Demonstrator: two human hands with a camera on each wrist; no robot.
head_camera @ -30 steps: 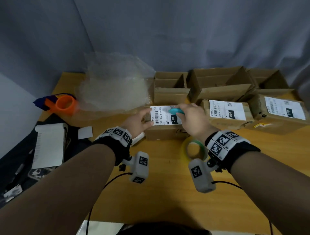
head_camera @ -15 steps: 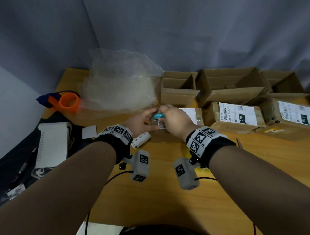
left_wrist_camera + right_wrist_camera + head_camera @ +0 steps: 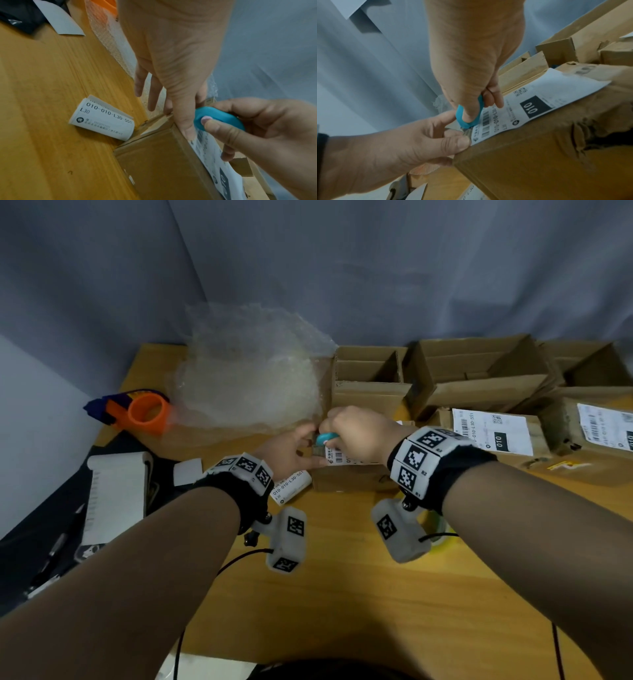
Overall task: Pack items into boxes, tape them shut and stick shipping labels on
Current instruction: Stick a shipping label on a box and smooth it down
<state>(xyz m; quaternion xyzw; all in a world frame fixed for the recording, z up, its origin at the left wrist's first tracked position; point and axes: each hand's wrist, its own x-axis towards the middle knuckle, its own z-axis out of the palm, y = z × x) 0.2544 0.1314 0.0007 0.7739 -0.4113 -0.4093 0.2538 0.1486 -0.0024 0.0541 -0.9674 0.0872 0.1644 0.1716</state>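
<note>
Smooth teal oval tool (image 3: 326, 437) slid left — label (image 3: 337, 455) edge.

A wooden table (image 3: 342, 594) stands against grey-blue curtains (image 3: 342, 268) — dim, even light.

1. On the shipping label (image 3: 527, 106) of the box under my hands I read "010" in white on a black block, beside a barcode and a small QR code; the line along the barcode starts "010-010-L30", the rest hidden.
2. The roll of labels (image 3: 102, 120) lying on the table reads "010-010-L30-551" with "L30" beneath; the smaller print under that is too fine for me.
3. The label on the next closed box (image 3: 493, 431) to the right shows "010" in a black block and a code ending "-010-L30-551".
4. The far-right box's label (image 3: 606, 426) is unreadable.
</note>
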